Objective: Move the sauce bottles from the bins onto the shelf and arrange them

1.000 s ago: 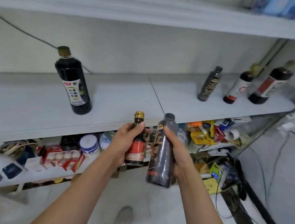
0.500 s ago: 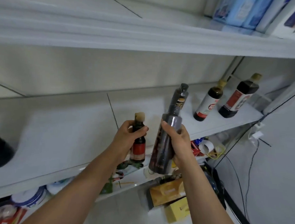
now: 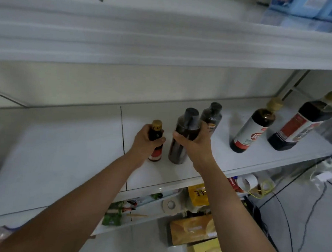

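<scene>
- The left hand [image 3: 145, 142] grasps the small bottle [image 3: 156, 154] around its neck and shoulder. Fingers wrap the far side and the thumb lies across the front.
- The small bottle has a gold cap and a red label. It stands upright over the shelf [image 3: 64, 159], just right of the seam between two panels. Its base is at the surface, but whether it rests there I cannot tell.
- The right hand [image 3: 194, 144] grips the grey bottle [image 3: 179, 149] high on its body, with the thumb in front and the fingers behind.
- The grey bottle is just beside the small one, to its right. It leans slightly and its base is down at the shelf.
- A twin bottle [image 3: 211, 116] stands right behind the grey one, partly hidden by the right hand's fingers.
- Further right on the same shelf, well apart from the hands, stand a white-label bottle [image 3: 250, 133] and a red-label bottle [image 3: 300, 129]. Both are dark with gold caps.
- A top shelf [image 3: 165, 40] runs overhead.
- Below, a lower shelf holds a yellow bag [image 3: 198, 196] and a tape roll [image 3: 170, 204]. Boxes [image 3: 193, 231] sit on the floor.
</scene>
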